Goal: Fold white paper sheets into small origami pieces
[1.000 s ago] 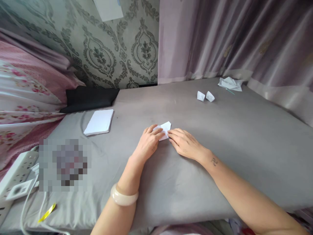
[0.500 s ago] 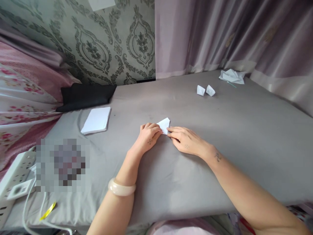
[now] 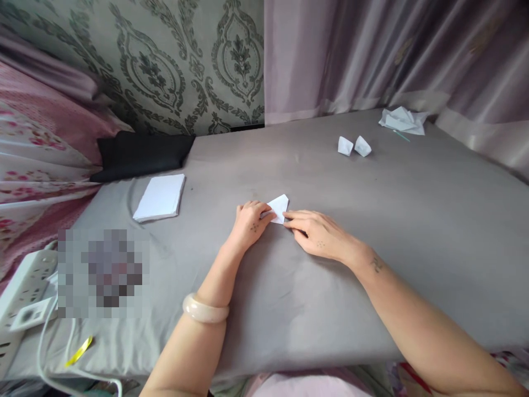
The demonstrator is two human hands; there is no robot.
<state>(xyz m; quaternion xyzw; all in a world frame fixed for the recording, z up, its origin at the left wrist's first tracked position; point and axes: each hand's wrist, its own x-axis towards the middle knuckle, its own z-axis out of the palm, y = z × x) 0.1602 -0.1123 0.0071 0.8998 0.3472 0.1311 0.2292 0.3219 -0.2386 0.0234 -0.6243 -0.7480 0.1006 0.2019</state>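
A small white folded paper [image 3: 281, 206] lies on the grey cloth-covered surface between my hands, one corner pointing away from me. My left hand [image 3: 251, 223] has its fingers curled together over the paper's left side, and a pale bangle [image 3: 205, 309] circles that forearm. On the right edge of the paper rest the thumb and fingertips of my right hand [image 3: 320, 234], closed against it. Both hands stay low on the cloth, and the lower left of the paper is partly covered by my left fingers.
A stack of white paper squares [image 3: 160, 197] lies to the left, before a black folded cloth [image 3: 144, 157]. Two small folded paper pieces [image 3: 345, 146] stand at the back right, near loose papers [image 3: 403, 119] and a thin green stick [image 3: 401, 135]. A power strip [image 3: 31, 281] with cables sits front left.
The view has tilted slightly, so the surface and its objects sit a little higher. Both hands keep to the same paper; my left fingers have shifted slightly, baring more of its lower edge.
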